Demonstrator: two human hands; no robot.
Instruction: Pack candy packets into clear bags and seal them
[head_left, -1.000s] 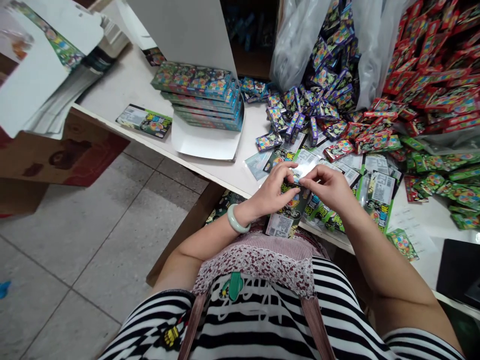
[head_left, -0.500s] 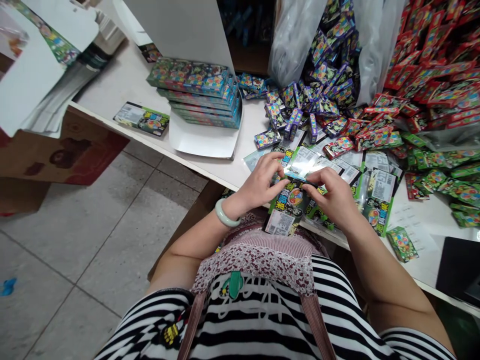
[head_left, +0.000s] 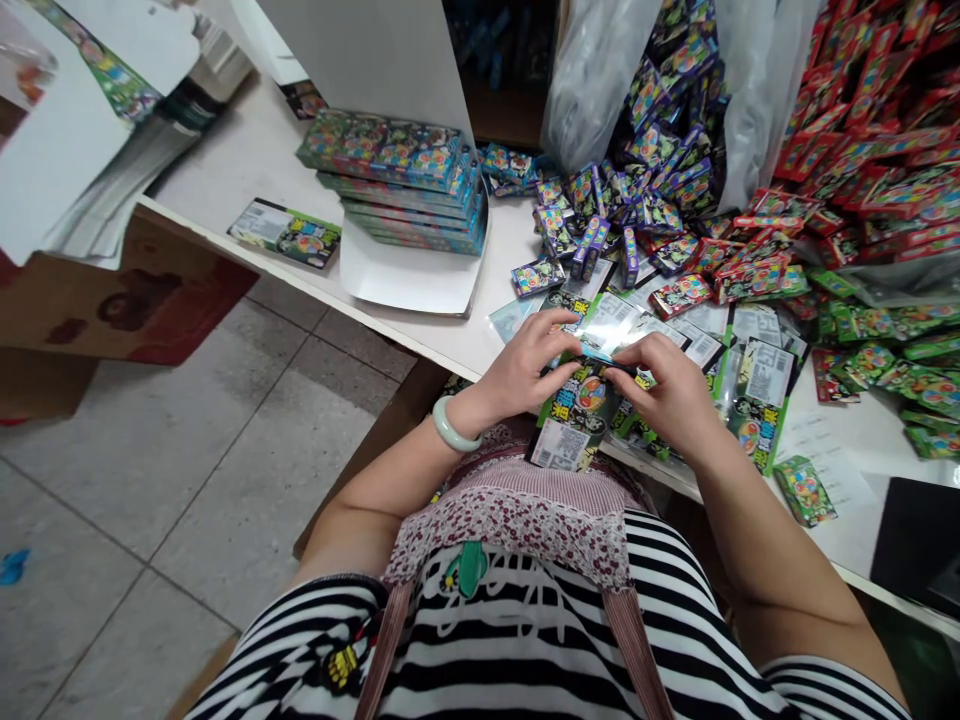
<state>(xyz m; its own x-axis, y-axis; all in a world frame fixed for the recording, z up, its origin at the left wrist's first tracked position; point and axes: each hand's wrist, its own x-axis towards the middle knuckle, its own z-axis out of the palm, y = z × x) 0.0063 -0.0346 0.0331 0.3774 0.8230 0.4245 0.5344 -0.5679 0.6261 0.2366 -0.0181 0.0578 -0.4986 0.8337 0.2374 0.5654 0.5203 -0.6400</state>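
A black printed packet [head_left: 574, 412] with coloured lettering and a white label hangs over the table's front edge against my apron. My left hand [head_left: 531, 368], with a pale green bangle on the wrist, pinches the packet's top edge from the left. From the right, my right hand [head_left: 664, 388] pinches the same edge with thumb and forefinger. A narrow light-blue strip [head_left: 596, 354] shows along this edge between my fingertips; I cannot tell whether it is a flap or something inside. More flat packets [head_left: 763, 372] lie overlapping beyond and right of my hands.
Small purple boxes [head_left: 592, 245], red boxes [head_left: 862, 150] and green boxes [head_left: 919, 365] are heaped behind the packets. Stacked flat display boxes [head_left: 382, 150] stand in a white carton [head_left: 405, 285] at left. One packet [head_left: 285, 232] lies near the front edge. A black object [head_left: 915, 540] sits at right.
My left fingers have shifted slightly right along the packet's top edge, closer to the blue strip and my right hand. My right hand keeps its pinch. The view has moved very slightly.
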